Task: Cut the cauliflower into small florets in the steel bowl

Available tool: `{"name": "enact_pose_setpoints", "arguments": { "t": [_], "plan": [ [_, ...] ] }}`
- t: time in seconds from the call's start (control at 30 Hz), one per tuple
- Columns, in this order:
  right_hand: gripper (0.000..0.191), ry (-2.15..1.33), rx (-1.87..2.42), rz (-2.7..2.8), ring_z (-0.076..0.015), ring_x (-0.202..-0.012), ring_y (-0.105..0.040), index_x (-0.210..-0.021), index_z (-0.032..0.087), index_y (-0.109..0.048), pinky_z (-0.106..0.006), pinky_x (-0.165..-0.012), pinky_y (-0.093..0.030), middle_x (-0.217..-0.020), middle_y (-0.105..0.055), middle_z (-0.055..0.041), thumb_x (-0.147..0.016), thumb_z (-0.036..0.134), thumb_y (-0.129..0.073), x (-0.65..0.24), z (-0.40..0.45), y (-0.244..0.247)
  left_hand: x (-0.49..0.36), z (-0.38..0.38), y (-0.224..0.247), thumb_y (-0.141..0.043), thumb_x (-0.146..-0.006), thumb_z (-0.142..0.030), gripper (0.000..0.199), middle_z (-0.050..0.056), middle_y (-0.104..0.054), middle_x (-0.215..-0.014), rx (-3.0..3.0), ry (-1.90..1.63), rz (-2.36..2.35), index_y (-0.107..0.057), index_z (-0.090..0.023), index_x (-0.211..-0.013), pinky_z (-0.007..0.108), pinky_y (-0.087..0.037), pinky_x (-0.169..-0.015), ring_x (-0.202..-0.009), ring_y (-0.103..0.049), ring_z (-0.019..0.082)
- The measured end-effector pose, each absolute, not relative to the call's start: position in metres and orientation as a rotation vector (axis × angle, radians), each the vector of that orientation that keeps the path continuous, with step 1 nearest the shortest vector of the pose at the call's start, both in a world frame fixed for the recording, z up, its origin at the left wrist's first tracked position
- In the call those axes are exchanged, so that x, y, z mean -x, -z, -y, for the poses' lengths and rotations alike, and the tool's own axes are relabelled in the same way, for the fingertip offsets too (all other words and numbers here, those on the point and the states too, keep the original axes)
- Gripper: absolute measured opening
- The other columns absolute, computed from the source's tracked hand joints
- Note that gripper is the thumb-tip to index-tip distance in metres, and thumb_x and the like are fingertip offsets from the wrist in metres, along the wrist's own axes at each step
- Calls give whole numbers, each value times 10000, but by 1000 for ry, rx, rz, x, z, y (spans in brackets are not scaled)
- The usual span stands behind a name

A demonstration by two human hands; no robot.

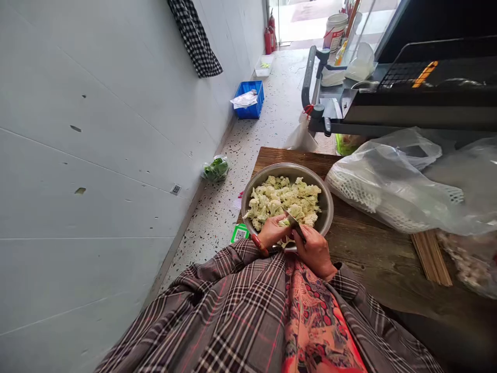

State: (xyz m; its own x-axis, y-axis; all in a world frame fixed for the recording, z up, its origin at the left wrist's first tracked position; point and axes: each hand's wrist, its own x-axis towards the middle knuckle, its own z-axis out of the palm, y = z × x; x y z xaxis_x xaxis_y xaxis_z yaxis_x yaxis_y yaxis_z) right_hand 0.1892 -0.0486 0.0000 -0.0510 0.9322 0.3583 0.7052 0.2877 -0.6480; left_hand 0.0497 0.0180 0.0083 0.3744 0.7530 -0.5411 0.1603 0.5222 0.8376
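Observation:
A wide metal bowl (328, 204) stands at the near left end of the wooden table, filled with pale cauliflower florets (283, 197). Over its near rim, my left hand (272, 231) has its fingers closed around a piece of cauliflower (285, 221), which they partly cover. My right hand (315, 251) grips a small dark-bladed knife (295, 225). The blade points up and to the left, right beside the piece in my left hand; whether it touches the piece I cannot tell. The knife's handle is hidden inside my right fist.
Right of the bowl, plastic bags (396, 181) with white foam netting lie on the wooden table (361, 254), near a bundle of wooden sticks (430, 257). A black-handled cart (310, 77) stands beyond. Along the left wall are bagged greens (216, 169) and a blue crate (250, 110).

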Motion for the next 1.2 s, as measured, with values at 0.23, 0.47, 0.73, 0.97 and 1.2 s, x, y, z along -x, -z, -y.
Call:
{"name": "enact_pose_setpoints", "arguments": {
  "t": [0.23, 0.47, 0.73, 0.97, 1.2],
  "plan": [
    [280, -373, 1427, 1885, -195, -910, -652, -1195, 194, -598, -319, -806, -520, -1004, -703, -81, -951, 217, -462, -190, 45, 3, -51, -23, -3, -801, -580, -342, 463, -42, -592, -605, -824, -508, -1170, -497, -159, -877, 181, -454, -436, -460, -561, 80],
    [230, -294, 1475, 1750, -199, -866, -663, -1108, 191, -626, -324, -773, -525, -939, -702, -86, -936, 218, -475, -187, 33, -5, -56, -29, 11, -664, -663, -213, 270, -79, -488, -477, -656, -469, -1190, -479, -178, -856, 160, -311, -363, -371, -471, 80],
    [291, -472, 1684, 1492, -152, -566, -573, -707, 173, -612, -271, -555, -463, -627, -606, -24, -918, 351, -517, -194, 19, -20, -36, -43, 15, -633, -646, -232, 259, -69, -518, -563, -619, -568, -1232, -467, -187, -840, 165, -308, -362, -389, -493, 76],
    [264, -719, 1429, 1722, -231, -1080, -631, -1137, 198, -634, -364, -902, -528, -1186, -652, -113, -939, 274, -475, -189, 12, -21, -32, -45, 11, -638, -716, -334, 272, -86, -470, -465, -944, -500, -1242, -489, -184, -887, 174, -328, -386, -376, -434, 75],
    [322, -626, 1482, 1799, -212, -1142, -610, -1192, 205, -631, -370, -962, -511, -1230, -643, -117, -950, 226, -419, -174, 12, 3, -31, -42, 12, -696, -653, -302, 219, -43, -536, -594, -1245, -513, -1255, -558, -151, -731, 185, -361, -476, -496, -451, 65]
  ]
}}
